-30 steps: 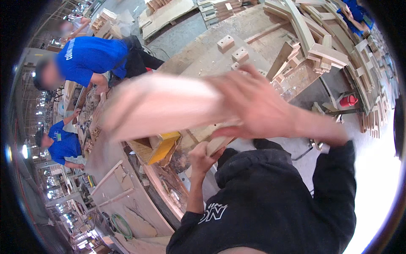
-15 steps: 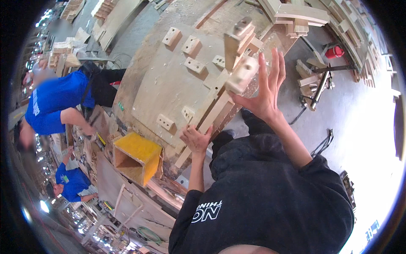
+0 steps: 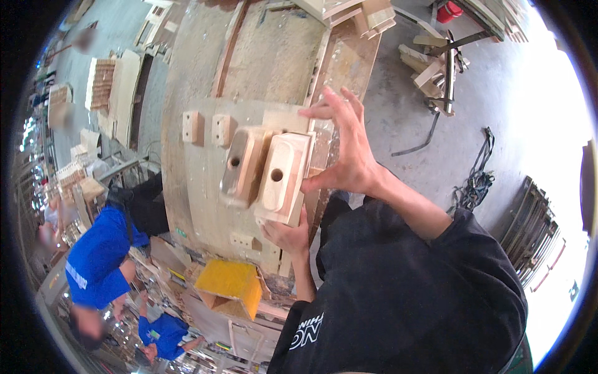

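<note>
At a workbench (image 3: 193,84), a worker's right hand (image 3: 350,153) spreads wide, gripping nothing, its thumb just beside a holed wooden block (image 3: 288,188). That block and a second block (image 3: 246,179) to its left, a moment ago well beyond the left hand (image 3: 286,235), now sit close to it, within both hands' reach. The left fingers curl at the near end; how firmly, I can't tell.

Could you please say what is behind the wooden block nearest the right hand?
Past the block, part of the left hand and the worktable show; whatever is directly behind it is covered.
</note>
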The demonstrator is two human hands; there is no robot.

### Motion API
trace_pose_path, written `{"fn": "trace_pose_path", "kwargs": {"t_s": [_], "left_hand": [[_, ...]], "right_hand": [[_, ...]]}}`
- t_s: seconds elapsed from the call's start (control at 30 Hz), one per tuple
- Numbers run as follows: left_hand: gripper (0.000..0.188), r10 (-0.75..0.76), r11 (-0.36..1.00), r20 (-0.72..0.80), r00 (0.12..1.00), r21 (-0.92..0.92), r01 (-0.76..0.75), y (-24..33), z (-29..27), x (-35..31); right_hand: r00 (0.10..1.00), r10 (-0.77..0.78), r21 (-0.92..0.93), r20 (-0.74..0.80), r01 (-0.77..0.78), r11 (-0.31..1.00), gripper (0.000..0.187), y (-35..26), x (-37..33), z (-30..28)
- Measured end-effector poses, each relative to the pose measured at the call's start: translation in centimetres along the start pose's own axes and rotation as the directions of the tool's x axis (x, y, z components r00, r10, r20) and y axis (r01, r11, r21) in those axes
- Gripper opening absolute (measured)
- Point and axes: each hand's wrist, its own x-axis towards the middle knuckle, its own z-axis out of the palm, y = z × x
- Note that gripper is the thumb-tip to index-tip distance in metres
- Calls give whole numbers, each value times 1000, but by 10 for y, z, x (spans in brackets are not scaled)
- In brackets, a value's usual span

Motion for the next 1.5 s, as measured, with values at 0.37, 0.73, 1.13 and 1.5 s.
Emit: {"fn": "trace_pose_path", "kwargs": {"t_s": [0.37, 0.73, 1.13, 1.5], "left_hand": [[73, 90, 996, -27, 996, 11, -90, 6, 3, 13], [80, 100, 994, -40, 994, 55, -98, -4, 9, 2], [105, -278, 910, -213, 937, 255, 328, 16, -16, -20], [105, -902, 429, -297, 314, -705, 565, -37, 10, -140]], "right_hand": [[996, 71, 128, 53, -77, 989, 125, 12, 1, 1], [978, -112, 195, -177, 146, 970, 128, -28, 10, 25], [989, -30, -201, -146, 0, 980, 117, 17, -27, 53], [999, -39, -355, -10, 33, 934, 104, -5, -17, 38]]}}
